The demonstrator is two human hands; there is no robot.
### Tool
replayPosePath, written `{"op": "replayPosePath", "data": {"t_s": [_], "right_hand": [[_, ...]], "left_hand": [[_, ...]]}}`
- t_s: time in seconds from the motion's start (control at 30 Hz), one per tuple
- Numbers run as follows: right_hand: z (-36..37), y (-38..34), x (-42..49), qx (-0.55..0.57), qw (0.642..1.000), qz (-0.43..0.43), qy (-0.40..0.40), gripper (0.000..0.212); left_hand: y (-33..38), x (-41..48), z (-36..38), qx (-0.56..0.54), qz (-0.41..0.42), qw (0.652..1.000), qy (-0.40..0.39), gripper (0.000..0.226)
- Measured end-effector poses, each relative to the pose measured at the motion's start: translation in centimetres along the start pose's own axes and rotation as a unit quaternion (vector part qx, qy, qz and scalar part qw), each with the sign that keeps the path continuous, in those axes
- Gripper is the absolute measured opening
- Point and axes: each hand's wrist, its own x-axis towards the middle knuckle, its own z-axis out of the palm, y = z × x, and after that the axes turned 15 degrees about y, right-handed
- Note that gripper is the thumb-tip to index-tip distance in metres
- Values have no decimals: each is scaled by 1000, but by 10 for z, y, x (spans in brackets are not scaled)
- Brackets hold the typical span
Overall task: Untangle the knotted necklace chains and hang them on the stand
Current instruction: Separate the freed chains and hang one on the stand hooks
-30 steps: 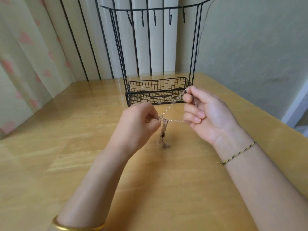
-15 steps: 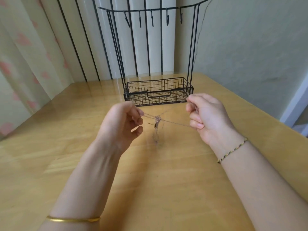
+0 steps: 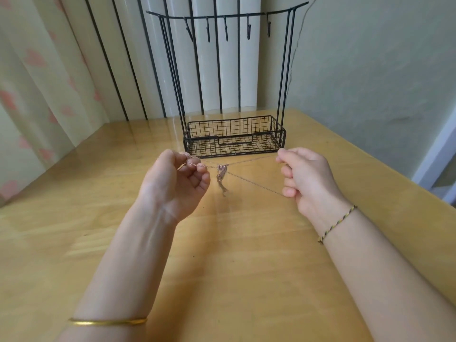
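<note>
Stretching tangle between both grips, above wooden bench (image 3: 222,267). Just beyond both grips: black wire stand (image 3: 234,124), basket base on bench, hooks (image 3: 249,28) on top bar all bare. Pinching short chain end, fingers curled: left grip (image 3: 172,183). Curled round two strands, one at thumb, one lower by little finger: right grip (image 3: 306,178). Taut in air between grips: necklace chains (image 3: 254,183). Closer to left grip than right: knot (image 3: 222,167), loose tail hanging below. Judgement: early stage. Nothing freed, nothing hung. Separating and hanging all left.
</note>
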Motion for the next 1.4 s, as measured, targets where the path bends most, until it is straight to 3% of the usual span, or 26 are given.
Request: {"op": "replayPosePath", "data": {"t_s": [0.2, 0.27, 0.33, 0.43, 0.6, 0.77, 0.9, 1.03, 1.17, 1.4], "right_hand": [[4, 1, 1, 180, 965, 192, -9, 24], [4, 0, 1, 203, 956, 210, -10, 24], [3, 0, 1, 166, 972, 167, -20, 22], [3, 1, -4, 7, 997, 46, -58, 19], [6, 3, -17, -158, 976, -63, -132, 8], [7, -2, -24, -166, 959, -165, -160, 12], [7, -13, -33, -92, 960, -136, -228, 19], [12, -9, -40, -144, 932, -138, -304, 11], [16, -2, -47, -171, 903, -153, -363, 17], [14, -5, -46, -112, 913, -114, -376, 5]], "left_hand": [[-2, 4, 3, -96, 6, 995, -11, 25], [-4, 3, 3, -98, 14, 995, -21, 25], [-5, 1, 3, -76, 43, 996, -35, 25], [-7, -6, 4, 12, 113, 992, -50, 23], [-10, -18, 8, 88, 138, 984, -75, 16], [-10, -25, 10, 111, 142, 978, -106, 20], [-9, -25, 10, 98, 131, 979, -118, 20], [-6, -26, 11, 57, 104, 983, -142, 20], [-3, -27, 12, 7, 80, 984, -157, 20], [2, -21, 7, -17, 96, 989, -113, 19]]}}
